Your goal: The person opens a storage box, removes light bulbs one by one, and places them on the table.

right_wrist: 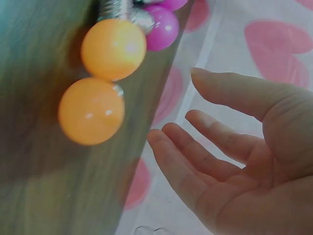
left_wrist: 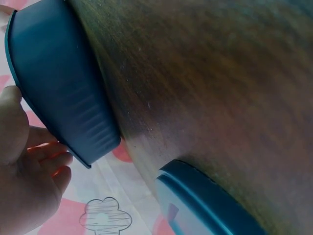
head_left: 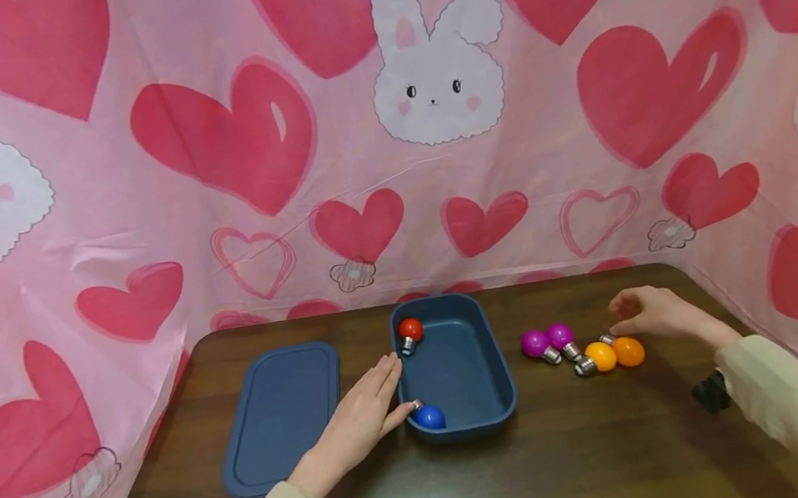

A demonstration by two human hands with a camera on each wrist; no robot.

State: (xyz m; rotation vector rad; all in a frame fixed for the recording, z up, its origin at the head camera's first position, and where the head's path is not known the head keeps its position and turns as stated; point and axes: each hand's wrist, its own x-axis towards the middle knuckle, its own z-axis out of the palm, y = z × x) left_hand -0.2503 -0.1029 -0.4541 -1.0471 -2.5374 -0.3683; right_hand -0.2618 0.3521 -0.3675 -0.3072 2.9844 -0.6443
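A dark blue open box holds a red light bulb at its far left corner and a blue light bulb at its near left. My left hand lies with straight fingers along the box's left rim, the thumb by the blue bulb. On the right, my right hand hovers just beyond an orange light bulb, its fingers loosely bent and holding nothing. A yellow-orange light bulb lies against the orange one. In the right wrist view, a gap shows between the fingers and the orange bulb.
Two purple light bulbs lie between the box and the orange ones. To the left of the box, a flat dark blue lid rests on the brown wooden table. A pink curtain with hearts and rabbits hangs behind the table.
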